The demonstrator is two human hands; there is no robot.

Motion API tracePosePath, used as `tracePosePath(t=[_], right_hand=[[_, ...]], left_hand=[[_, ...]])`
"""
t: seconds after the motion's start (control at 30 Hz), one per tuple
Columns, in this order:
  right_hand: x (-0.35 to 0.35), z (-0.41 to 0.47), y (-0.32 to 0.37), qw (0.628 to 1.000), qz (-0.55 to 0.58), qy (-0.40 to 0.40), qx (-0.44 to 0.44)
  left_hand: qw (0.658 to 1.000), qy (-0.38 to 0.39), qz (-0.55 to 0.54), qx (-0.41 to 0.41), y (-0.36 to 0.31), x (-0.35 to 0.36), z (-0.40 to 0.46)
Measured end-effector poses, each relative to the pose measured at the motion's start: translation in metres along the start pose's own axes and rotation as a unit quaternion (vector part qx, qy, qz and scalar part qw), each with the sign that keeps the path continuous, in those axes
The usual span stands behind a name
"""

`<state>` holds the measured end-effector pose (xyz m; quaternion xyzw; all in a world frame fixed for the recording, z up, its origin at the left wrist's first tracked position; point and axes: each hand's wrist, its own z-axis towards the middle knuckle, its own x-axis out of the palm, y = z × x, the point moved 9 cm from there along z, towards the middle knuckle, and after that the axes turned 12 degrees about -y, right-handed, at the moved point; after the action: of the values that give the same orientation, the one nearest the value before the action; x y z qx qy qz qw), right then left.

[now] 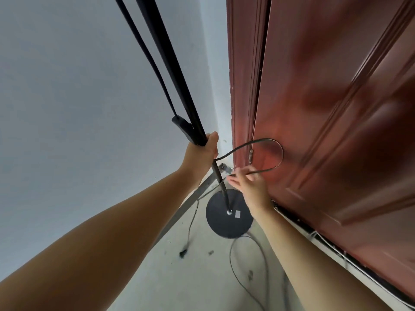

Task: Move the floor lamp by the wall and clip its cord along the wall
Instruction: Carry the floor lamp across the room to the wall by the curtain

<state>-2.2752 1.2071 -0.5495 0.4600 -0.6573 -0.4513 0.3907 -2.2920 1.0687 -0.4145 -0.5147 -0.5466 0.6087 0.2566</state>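
A black floor lamp stands in the corner between a pale wall and a red door. Its pole point(173, 70) rises out of the top of the frame, and its round black base point(224, 223) rests on the floor. My left hand point(203, 151) is shut around the pole at mid height. A black cord point(269, 140) loops out from that grip, arcs in front of the door and comes back to my right hand point(249, 182), which pinches it between fingers and thumb just above the base.
The red panelled door point(336, 108) fills the right side, with a hinge point(251, 156) near the cord loop. The pale wall point(78, 97) is on the left, with a grey baseboard point(179, 212) below. Thin cable point(249, 272) trails over the concrete floor, and a dark plug point(183, 253) lies there.
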Motion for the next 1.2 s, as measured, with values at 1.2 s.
tracePosePath(t=[1.2], right_hand=[[0.155,-0.353,0.258,0.825,-0.420,0.375,-0.054]], left_hand=[[0.986,-0.138,-0.063,-0.070,-0.226,-0.306,-0.245]])
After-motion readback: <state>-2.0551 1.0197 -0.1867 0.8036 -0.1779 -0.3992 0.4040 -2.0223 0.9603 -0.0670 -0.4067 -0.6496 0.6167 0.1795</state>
